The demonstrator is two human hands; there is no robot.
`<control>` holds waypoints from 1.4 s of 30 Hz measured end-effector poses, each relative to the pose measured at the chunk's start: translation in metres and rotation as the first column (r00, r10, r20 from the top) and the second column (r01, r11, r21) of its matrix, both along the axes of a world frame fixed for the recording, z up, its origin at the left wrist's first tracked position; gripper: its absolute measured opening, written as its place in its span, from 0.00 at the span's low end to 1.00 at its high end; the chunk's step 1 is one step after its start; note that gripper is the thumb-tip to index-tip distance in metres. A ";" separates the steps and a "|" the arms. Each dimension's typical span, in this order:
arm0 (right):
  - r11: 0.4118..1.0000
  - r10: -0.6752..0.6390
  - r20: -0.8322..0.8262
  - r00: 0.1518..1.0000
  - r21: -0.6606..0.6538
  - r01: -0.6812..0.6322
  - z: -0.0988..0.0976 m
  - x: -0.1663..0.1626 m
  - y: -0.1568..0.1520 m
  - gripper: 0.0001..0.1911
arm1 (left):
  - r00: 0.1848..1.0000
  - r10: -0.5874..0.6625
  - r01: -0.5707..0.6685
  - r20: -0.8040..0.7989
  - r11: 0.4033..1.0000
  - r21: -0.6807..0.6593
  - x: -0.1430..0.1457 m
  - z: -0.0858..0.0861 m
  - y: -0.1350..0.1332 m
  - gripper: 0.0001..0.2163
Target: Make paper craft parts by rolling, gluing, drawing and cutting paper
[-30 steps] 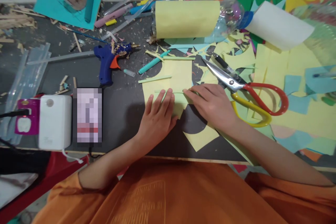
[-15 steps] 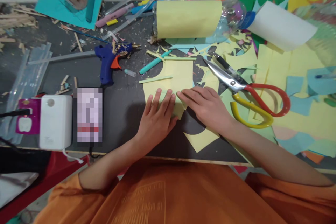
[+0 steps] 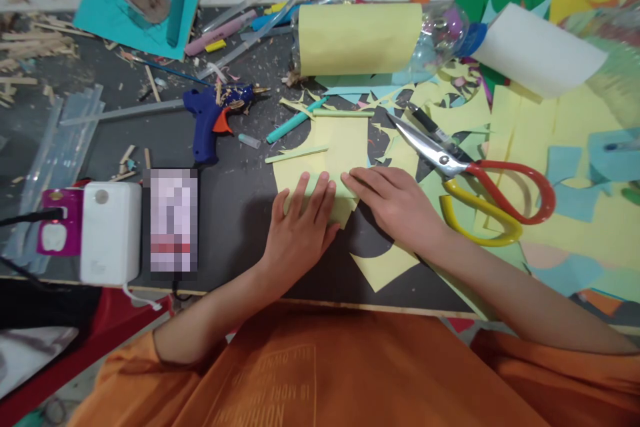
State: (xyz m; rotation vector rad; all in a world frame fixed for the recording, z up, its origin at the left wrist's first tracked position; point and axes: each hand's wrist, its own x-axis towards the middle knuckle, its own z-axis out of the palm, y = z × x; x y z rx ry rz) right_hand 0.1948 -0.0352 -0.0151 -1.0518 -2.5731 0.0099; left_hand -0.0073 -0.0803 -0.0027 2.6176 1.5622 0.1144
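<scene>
1. Hands come first: the left hand (image 3: pixel 300 223) lies flat with its fingers spread, pressing down on the yellow paper (image 3: pixel 345 147).
2. Next to it, the right hand (image 3: pixel 395 203) is flat too, with its fingers close together. Its fingertips touch the same paper, just beside the left fingers.
3. That yellow paper sits on the dark table (image 3: pixel 230 213), in the middle, close to the person.
4. It looks thin and light. It should bend and fold easily, and it may tear if pulled hard. It may also slide on the smooth table, so pressing flat is a good way to hold it. Its side edges are good spots to pinch.
5. Big scissors (image 3: pixel 475 180) with red and yellow handles lie just right of the right hand, blades open.
6. A blue glue gun (image 3: pixel 210 120) is up and to the left, well apart.
7. A green stick (image 3: pixel 296 154) rests on the paper's top left.
8. Bare room shows left of the paper, but paper scraps crowd the right side.
</scene>
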 end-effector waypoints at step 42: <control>0.992 0.117 0.159 0.980 -0.062 -0.109 0.001 0.026 -0.003 0.29 | 0.997 -0.016 0.022 -0.082 0.997 0.080 0.000 0.005 0.001 0.23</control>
